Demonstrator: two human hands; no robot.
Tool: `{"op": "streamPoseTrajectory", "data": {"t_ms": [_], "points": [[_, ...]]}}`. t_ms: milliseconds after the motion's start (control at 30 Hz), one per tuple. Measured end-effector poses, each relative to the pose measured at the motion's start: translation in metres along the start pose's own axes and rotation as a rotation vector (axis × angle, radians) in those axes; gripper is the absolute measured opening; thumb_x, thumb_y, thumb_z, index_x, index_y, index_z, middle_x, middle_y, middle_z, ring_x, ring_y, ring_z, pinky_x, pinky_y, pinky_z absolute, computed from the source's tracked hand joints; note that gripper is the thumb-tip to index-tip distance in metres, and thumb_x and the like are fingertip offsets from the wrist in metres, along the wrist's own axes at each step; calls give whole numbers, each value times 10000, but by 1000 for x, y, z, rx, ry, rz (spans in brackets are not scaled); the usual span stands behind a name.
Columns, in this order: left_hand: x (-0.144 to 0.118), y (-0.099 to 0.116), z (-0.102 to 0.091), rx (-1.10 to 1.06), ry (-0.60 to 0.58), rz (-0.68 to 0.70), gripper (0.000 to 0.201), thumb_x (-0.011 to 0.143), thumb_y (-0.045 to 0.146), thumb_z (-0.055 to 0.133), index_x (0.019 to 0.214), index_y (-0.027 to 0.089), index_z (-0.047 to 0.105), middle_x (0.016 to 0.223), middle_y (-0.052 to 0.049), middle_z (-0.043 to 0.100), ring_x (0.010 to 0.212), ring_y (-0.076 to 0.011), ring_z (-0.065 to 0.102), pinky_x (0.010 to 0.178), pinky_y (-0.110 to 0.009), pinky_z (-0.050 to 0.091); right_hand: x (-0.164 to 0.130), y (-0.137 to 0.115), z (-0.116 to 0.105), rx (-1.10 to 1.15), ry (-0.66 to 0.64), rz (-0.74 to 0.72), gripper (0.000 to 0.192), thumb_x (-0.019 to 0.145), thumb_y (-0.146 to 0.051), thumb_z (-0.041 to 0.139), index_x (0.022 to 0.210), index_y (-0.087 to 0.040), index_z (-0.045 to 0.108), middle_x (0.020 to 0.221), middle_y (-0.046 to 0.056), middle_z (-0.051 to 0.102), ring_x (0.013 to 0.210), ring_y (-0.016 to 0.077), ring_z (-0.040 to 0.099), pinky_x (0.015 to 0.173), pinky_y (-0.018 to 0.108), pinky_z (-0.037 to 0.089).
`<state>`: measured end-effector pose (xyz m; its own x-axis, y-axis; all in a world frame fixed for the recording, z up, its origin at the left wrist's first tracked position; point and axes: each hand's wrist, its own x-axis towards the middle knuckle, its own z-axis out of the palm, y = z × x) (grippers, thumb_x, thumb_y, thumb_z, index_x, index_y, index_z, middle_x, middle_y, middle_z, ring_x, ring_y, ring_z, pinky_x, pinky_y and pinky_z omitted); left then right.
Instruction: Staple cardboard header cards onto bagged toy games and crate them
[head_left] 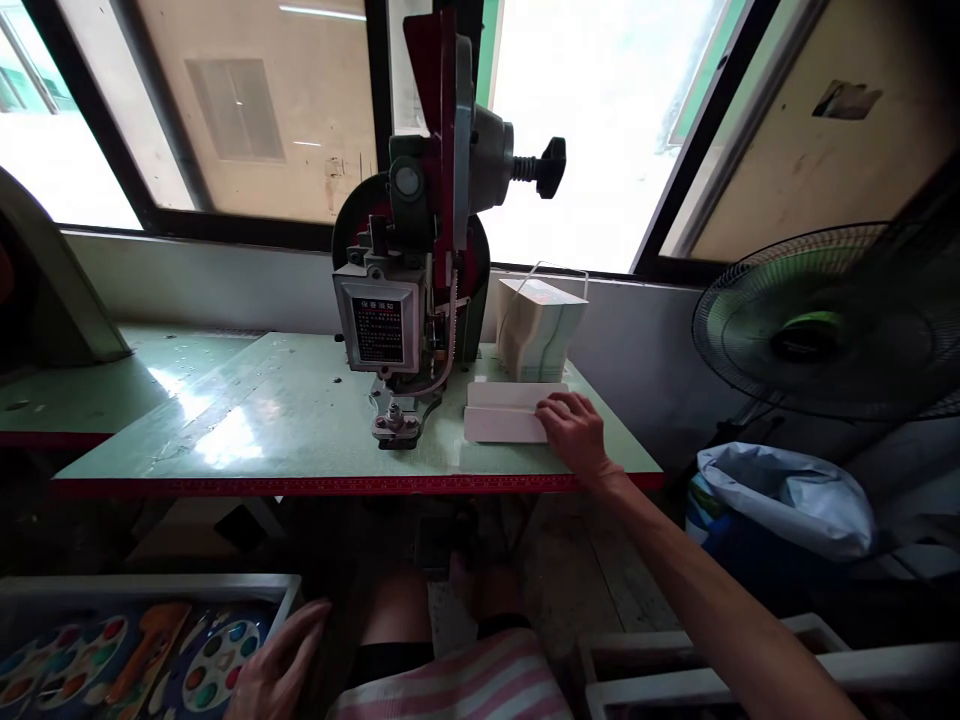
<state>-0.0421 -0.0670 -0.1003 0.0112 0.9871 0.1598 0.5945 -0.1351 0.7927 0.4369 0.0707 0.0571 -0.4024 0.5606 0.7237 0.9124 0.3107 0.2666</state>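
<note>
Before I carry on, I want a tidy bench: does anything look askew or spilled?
Nothing spilled. The tall card stack behind the right hand fans and leans rather than standing square. The small white stack lies flat.

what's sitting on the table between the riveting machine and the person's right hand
In the head view, a flat white stack of cards lies between the machine and the right hand, whose fingertips rest on it.

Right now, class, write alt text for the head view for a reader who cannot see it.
A person's right hand rests on a white card stack beside a press machine on a green table. The left hand touches a tray of colourful cards.
</note>
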Motion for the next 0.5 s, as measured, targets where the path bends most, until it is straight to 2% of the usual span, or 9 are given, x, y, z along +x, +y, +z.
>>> {"op": "streamPoseTrajectory", "data": {"t_ms": [67, 133, 167, 233, 300, 400, 500], "points": [[21, 32, 8, -33, 34, 135, 307, 919, 470, 607, 1088, 327, 819, 1314, -39, 745, 1158, -291, 734, 946, -351, 623, 18, -3, -22, 38, 51, 12, 204, 993, -114, 583, 906, -211, 740, 1032, 36, 794, 1081, 251, 630, 991, 399, 429], [38, 67, 18, -42, 100, 296, 269, 937, 430, 628, 1115, 339, 808, 1435, -43, 662, 1253, -281, 679, 1017, -372, 588, 29, -14, -47, 132, 47, -16, 201, 1003, -138, 584, 902, -223, 735, 1020, 22, 795, 1074, 242, 632, 981, 391, 442], [44, 85, 22, -61, 97, 364, 266, 949, 391, 635, 1157, 341, 793, 1508, -47, 596, 1304, -275, 642, 1039, -373, 573, 30, -23, -60, 194, 27, -36, 196, 1006, -147, 585, 907, -227, 735, 1017, 19, 795, 1074, 239, 633, 974, 387, 450], [51, 116, 31, -135, 72, 495, 282, 961, 306, 643, 1212, 336, 768, 1603, -59, 481, 1367, -266, 586, 1050, -358, 564, 22, -47, -83, 332, -38, -72, 177, 1003, -153, 593, 932, -233, 735, 1026, 21, 792, 1085, 235, 636, 968, 383, 468], [53, 140, 37, -213, -19, 589, 299, 977, 233, 616, 1229, 311, 757, 1611, -90, 471, 1363, -258, 589, 1031, -338, 571, 5, -71, -99, 486, -110, -90, 144, 992, -156, 618, 962, -235, 735, 1043, 21, 790, 1081, 227, 644, 966, 378, 486], [51, 151, 47, -249, -229, 667, 299, 992, 165, 555, 1143, 275, 788, 1346, -113, 717, 1173, -205, 723, 930, -247, 595, -39, -93, -110, 675, -157, 22, 91, 977, -194, 666, 967, -242, 742, 1026, 14, 794, 1017, 205, 665, 956, 361, 516], [45, 140, 58, -243, -335, 653, 320, 963, 150, 538, 1084, 271, 809, 1076, -62, 824, 972, -168, 790, 835, -184, 598, -111, -83, -114, 681, -125, 391, 117, 984, -298, 665, 927, -240, 748, 950, 32, 791, 915, 204, 690, 884, 344, 543]]}}
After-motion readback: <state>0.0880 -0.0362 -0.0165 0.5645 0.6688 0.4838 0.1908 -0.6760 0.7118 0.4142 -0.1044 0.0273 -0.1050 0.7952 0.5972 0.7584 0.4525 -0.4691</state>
